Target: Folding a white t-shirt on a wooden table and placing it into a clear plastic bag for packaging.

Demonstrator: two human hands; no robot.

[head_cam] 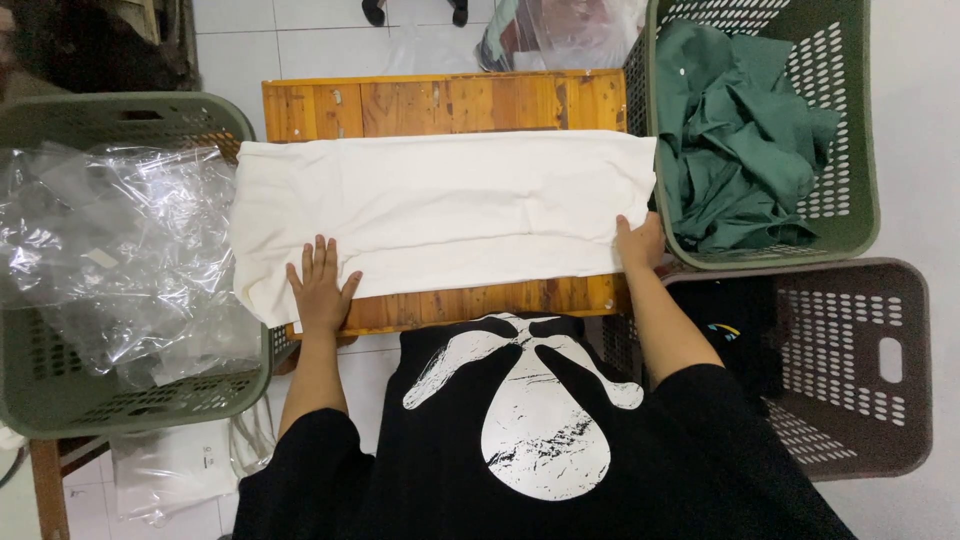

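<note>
Head view: wooden table on white tile, cream cloth folded across it. My left hand lies flat, fingers spread, on its 7 o'clock corner; my right hand pinches the 4 o'clock edge. Green basket of green garments at 2 o'clock.

light: bright, even overhead | shadows: faint | glare: on plastic bags (left basket) | focus: sharp | edges: slightly bowed
</note>
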